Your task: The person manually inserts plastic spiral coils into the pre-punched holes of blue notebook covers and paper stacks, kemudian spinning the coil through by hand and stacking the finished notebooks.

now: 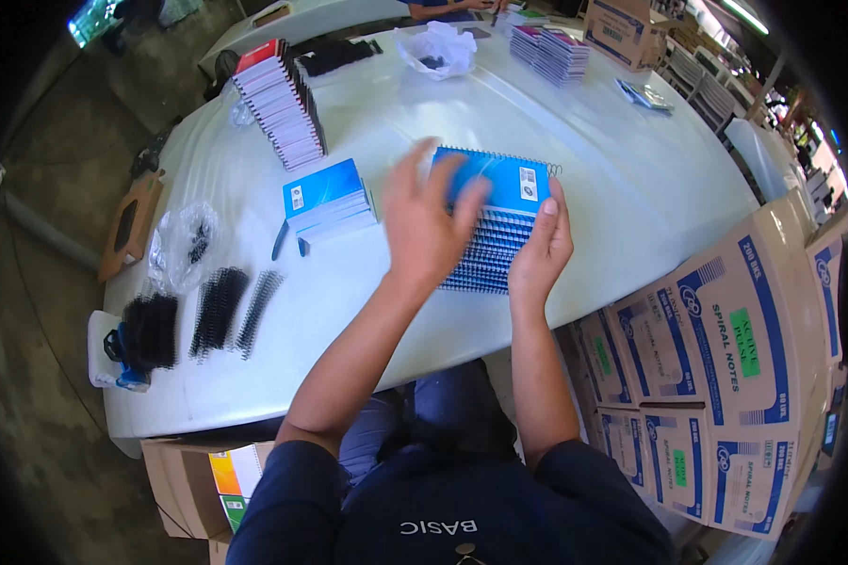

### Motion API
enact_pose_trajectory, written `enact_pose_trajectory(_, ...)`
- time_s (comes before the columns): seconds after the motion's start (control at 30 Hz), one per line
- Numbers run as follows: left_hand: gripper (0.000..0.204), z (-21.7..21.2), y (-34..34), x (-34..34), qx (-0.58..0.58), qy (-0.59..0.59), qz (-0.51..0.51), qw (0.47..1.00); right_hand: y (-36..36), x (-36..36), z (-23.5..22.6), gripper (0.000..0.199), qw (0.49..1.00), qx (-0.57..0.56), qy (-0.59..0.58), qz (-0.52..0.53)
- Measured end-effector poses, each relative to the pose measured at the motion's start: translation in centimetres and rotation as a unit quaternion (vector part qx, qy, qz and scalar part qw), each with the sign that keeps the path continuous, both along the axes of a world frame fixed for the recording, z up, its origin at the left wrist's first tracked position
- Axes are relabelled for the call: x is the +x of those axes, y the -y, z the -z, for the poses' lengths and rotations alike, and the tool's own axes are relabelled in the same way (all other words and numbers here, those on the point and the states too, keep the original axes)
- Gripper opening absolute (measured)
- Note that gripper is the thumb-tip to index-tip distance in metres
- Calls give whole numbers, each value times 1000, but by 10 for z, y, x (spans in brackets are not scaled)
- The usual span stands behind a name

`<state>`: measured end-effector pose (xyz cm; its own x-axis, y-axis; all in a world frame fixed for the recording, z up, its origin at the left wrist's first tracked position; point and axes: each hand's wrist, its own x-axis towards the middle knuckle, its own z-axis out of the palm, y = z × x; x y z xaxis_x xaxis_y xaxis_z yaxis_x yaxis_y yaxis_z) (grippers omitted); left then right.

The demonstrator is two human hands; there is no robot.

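Note:
In front of me stands a tall stack of blue spiral notebooks [485, 247], with wire coils showing along its side. A blue-covered notebook [504, 179] tops it, and a loose end of coil sticks out at its far right corner. My right hand [543, 243] grips the right edge, thumb against the cover and fingers round the side. Over the left part of the cover is my left hand [426, 212], fingers spread and smeared by motion; whether it touches the cover I cannot tell. Left of it sits a pile of blue-covered books [325, 193] without visible coils.
Black coils [219, 306] lie at the table's left, near a plastic bag [184, 247]. A tall red-topped notebook stack [278, 104] stands farther back. Another notebook stack [551, 56] and a white bag [435, 52] are at the far side. Cardboard cartons [716, 348] rise at right.

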<state>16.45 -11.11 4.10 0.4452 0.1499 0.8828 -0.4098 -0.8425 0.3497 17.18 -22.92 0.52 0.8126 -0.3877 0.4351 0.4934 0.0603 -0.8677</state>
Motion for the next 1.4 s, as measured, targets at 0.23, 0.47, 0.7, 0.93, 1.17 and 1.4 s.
enact_pose_trajectory(0.23, 21, 24, -17, 4, -305, -139, 47, 941, -4, -3, 7, 30, 999, 3, -1, 44)
enact_pose_trajectory(0.47, 29, 61, -168, 27, 15, -119, -99, 988, 5, -36, 8, 34, 968, -83, 183, 152)
enact_pose_trajectory(0.7, 25, 81, -165, -57, 167, -243, -131, 947, -33, -83, 60, 49, 937, -185, 62, -289)
enact_pose_trajectory(0.93, 18, 83, -148, -161, 15, -480, 169, 861, -56, -85, 101, 30, 795, -213, -88, -561)
enact_pose_trajectory(1.17, 32, 121, -252, -149, 54, -364, -395, 842, -62, -72, 105, 24, 843, -195, -150, -479)
enact_pose_trajectory(1.4, 31, 106, -259, -145, -106, -459, -339, 814, -61, -68, 105, 28, 831, -95, -89, -541)
